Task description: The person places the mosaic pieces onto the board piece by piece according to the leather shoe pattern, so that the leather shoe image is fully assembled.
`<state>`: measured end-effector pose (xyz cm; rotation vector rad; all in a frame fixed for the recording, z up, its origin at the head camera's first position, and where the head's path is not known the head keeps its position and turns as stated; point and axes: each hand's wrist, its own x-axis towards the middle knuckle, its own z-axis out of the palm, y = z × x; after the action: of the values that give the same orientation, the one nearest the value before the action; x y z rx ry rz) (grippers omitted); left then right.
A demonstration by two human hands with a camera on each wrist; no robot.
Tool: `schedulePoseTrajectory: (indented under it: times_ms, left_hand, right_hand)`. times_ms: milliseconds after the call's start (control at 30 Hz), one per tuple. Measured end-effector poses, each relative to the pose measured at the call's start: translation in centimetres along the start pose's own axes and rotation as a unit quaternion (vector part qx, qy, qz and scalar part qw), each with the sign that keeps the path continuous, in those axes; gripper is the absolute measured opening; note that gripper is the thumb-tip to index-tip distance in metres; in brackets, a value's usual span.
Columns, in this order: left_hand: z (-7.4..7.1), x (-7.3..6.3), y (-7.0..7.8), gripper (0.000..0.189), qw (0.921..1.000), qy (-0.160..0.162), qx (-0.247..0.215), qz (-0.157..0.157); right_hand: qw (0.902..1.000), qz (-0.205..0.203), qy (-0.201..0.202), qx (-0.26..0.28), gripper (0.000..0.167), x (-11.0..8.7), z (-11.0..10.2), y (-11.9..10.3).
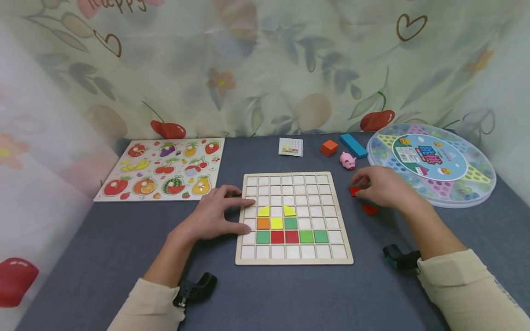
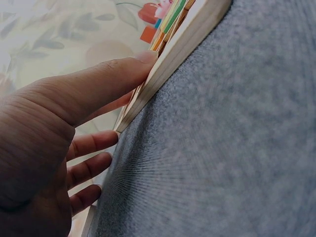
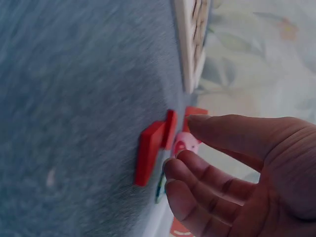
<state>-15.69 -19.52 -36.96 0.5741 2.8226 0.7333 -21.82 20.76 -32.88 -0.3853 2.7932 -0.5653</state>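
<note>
My left hand point(image 1: 212, 214) rests at the left edge of a wooden grid board point(image 1: 295, 265), thumb and index finger straight, their tips over its border. Several coloured tiles sit in the grid, among them a yellow square tile point(image 1: 276, 223), an orange tile point(image 1: 263, 223) and a green tile point(image 1: 320, 236). Right of the board, my right hand point(image 1: 383, 186) hovers low with bent, parted fingers around a red tile point(image 1: 353, 191). In the right wrist view the thumb and fingertips stand apart from that tile. Another red tile point(image 3: 149, 153) lies nearer me on the cloth.
Behind the right hand are a pink pig figure point(image 1: 347, 161), an orange block point(image 1: 329, 148), a blue bar point(image 1: 354, 145) and a large round game case point(image 1: 482, 184). A small pattern card point(image 1: 290, 147) lies beyond the board. At left is a fruit-picture board point(image 1: 165, 170).
</note>
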Motion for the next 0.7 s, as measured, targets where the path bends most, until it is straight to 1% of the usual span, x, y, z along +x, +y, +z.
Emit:
schedulePoseTrajectory:
  times_ms: [133, 233, 433, 567, 700]
  left_hand:
    - [0.0, -0.01, 0.0, 0.066, 1.0, 0.0, 0.001, 0.0]
    - [0.01, -0.04, -0.03, 0.066, 1.0, 0.0, -0.001, 0.002]
    - [0.04, -0.06, 0.0, 0.066, 1.0, -0.001, 0.001, -0.003]
    - [0.01, -0.07, 0.04, 0.066, 1.0, -0.001, 0.003, -0.001]
    - [-0.01, -0.09, 0.02, 0.065, 1.0, 0.0, 0.003, -0.001]
  right_hand:
    - [0.9997, 0.018, -0.016, -0.002, 0.035, 0.42, 0.15, 0.47]
    - [0.9995, 0.025, -0.022, 0.001, 0.035, 0.64, 0.27, 0.53]
    - [0.9997, 0.022, -0.011, 0.008, 0.026, 0.86, 0.56, 0.62]
    - [0.9992, 0.02, -0.003, 0.034, 0.021, 0.77, 0.53, 0.54]
    - [0.9981, 0.009, 0.01, 0.061, 0.019, 0.48, 0.57, 0.08]
